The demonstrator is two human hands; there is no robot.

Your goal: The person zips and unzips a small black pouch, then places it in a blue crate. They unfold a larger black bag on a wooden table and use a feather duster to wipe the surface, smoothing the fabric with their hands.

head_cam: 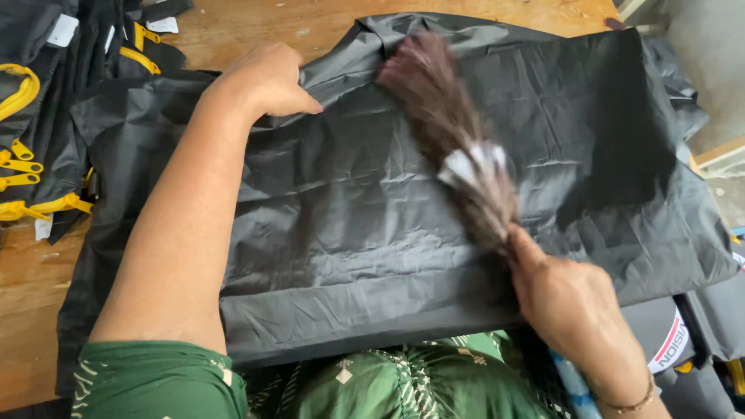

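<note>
Head view is showing the left hand (268, 77) pressing down on the far left edge of a black fabric piece (434, 209), its fingers (299, 99) curled together against the cloth, while the right hand (570, 306) is gripping the handle of a feather duster (454, 136), fingers closed tight around it. The duster's brown plumes are blurring over the fabric, just beyond the right fingers and beside the left ones. The fabric is lying spread across the wooden counter (31, 287), draping toward the person's green patterned clothing (388, 384). It looks thin, light, crinkly and rather slippery, so holding it flat near an edge or corner seems wisest. Left of the left fingers, a stack of black pieces with yellow straps (23, 147) is resting on the counter; more dark fabric is lying below the right hand.
</note>
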